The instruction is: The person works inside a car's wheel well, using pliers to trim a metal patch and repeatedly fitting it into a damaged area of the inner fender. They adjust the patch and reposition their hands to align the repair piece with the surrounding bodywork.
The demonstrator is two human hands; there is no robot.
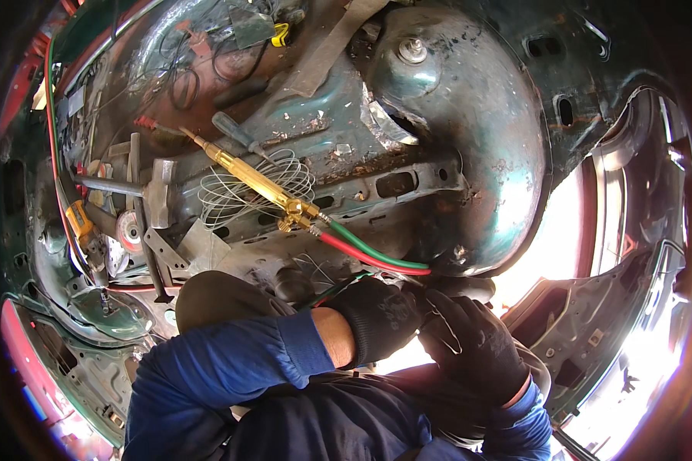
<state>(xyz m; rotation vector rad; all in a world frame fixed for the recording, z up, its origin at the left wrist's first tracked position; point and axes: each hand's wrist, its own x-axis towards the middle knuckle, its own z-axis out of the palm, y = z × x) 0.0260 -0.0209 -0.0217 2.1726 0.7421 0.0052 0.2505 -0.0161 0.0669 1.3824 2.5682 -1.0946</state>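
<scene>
My left hand (375,317), in a black glove, is closed at the lower middle beside the green and red hoses; what its fingers hold is hidden. Just right of it, my right hand (473,346), also gloved, has curled fingers with a thin light strand across them; what it grips is unclear. Above them a brass torch (250,177) lies over a loose coil of wire (215,200), its green hose (365,244) and red hose (361,255) running down toward my hands.
Around me is a rusty green car body (461,115). At left lie a hammer (160,192), a yellow power tool (81,223), a grinding disc (129,230) and metal bars. A screwdriver (234,132) sits above the coil, a yellow tape measure (280,34) at the top.
</scene>
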